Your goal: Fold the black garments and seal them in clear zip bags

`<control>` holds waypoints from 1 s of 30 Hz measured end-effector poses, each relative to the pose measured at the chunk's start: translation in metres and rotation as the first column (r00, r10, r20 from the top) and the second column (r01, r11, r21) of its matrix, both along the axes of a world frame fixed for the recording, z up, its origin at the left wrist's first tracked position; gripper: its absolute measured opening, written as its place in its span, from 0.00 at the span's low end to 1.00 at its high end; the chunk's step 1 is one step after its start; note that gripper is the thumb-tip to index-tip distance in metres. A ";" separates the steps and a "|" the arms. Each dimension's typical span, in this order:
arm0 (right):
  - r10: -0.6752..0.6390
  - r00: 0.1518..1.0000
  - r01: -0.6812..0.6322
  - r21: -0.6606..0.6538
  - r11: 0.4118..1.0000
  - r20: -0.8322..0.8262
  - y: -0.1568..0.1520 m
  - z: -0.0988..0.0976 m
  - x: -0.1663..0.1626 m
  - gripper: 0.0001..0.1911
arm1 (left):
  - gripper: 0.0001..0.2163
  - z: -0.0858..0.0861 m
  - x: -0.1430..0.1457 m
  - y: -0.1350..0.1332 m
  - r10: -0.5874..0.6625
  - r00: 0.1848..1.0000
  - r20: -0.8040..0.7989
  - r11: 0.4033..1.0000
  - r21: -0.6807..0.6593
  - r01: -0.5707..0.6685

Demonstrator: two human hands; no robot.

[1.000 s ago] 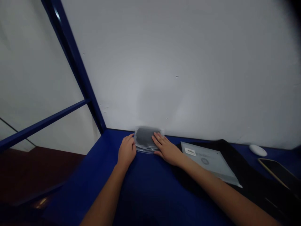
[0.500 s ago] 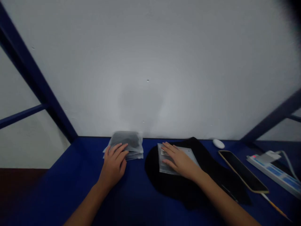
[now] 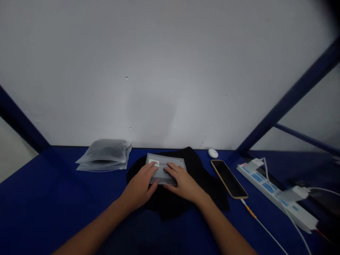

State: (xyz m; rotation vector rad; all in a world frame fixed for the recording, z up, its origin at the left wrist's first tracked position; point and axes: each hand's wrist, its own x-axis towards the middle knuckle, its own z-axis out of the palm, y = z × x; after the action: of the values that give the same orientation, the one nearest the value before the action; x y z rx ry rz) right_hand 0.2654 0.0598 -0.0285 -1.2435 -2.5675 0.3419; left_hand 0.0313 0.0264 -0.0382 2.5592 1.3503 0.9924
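Observation:
A flat translucent zip bag (image 3: 165, 173) with a white label near its upper left corner and dark lettering lies on a black piece of cloth (image 3: 205, 177). Resting on the bag's left side, my left hand (image 3: 140, 184) has its fingers stretched out and the thumb apart. My right hand (image 3: 183, 180) lies over the right part of the same bag, fingers spread, hiding some of the lettering. Neither hand is closed around anything. Off to the left, a stack of frosted zip bags (image 3: 106, 156) sits against the wall.
On the right are a phone (image 3: 230, 179) with a cable plugged in, a white rounded case (image 3: 213, 153), and a power strip (image 3: 276, 196) with chargers and cords. Blue frame bars (image 3: 289, 94) and a pale wall (image 3: 170, 71) bound the blue surface (image 3: 66, 198).
My left hand has left the stack of frosted bags and moved right onto the bag on the cloth. My right hand stays on that bag. The view has turned right.

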 end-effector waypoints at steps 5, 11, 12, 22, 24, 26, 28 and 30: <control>0.046 0.998 -0.038 0.165 0.985 -0.042 -0.003 0.003 0.000 0.21 | 0.17 -0.015 0.002 -0.005 -0.004 0.986 -0.164 0.995 0.094 0.019; 0.072 0.995 -0.045 0.325 0.945 -0.073 -0.002 0.003 -0.010 0.15 | 0.12 0.000 -0.025 0.007 0.050 0.981 -0.186 0.973 0.230 -0.006; 0.074 0.995 -0.043 0.354 0.934 -0.074 -0.004 0.005 -0.013 0.14 | 0.12 0.005 -0.029 0.007 0.058 0.981 -0.187 0.968 0.252 -0.009; 0.129 0.990 -0.109 0.268 0.957 -0.057 -0.033 0.012 -0.043 0.31 | 0.16 -0.014 -0.187 -0.092 0.193 0.935 -0.298 0.966 0.222 -0.129; 0.111 0.992 -0.098 0.196 0.976 -0.058 -0.031 0.004 -0.045 0.31 | 0.15 -0.023 -0.224 -0.109 0.281 0.924 -0.260 0.955 0.169 -0.243; 0.083 0.995 -0.073 0.143 0.987 -0.062 -0.028 -0.004 -0.045 0.30 | 0.14 -0.024 -0.245 -0.116 0.316 0.907 -0.277 0.949 0.101 -0.300; 0.069 0.996 -0.062 0.109 0.992 -0.061 -0.028 -0.008 -0.045 0.30 | 0.14 -0.016 -0.248 -0.119 0.334 0.882 -0.332 0.941 0.061 -0.333; 0.080 0.995 -0.075 0.094 0.993 -0.056 -0.030 -0.008 -0.044 0.31 | 0.13 -0.002 -0.239 -0.118 0.345 0.843 -0.413 0.934 0.059 -0.353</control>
State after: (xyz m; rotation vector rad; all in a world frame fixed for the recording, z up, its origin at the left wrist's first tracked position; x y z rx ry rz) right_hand 0.2215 0.0302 -0.0370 -1.0872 -2.5546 0.2690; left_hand -0.2072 -0.0918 -0.0399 2.6664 1.9796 0.4590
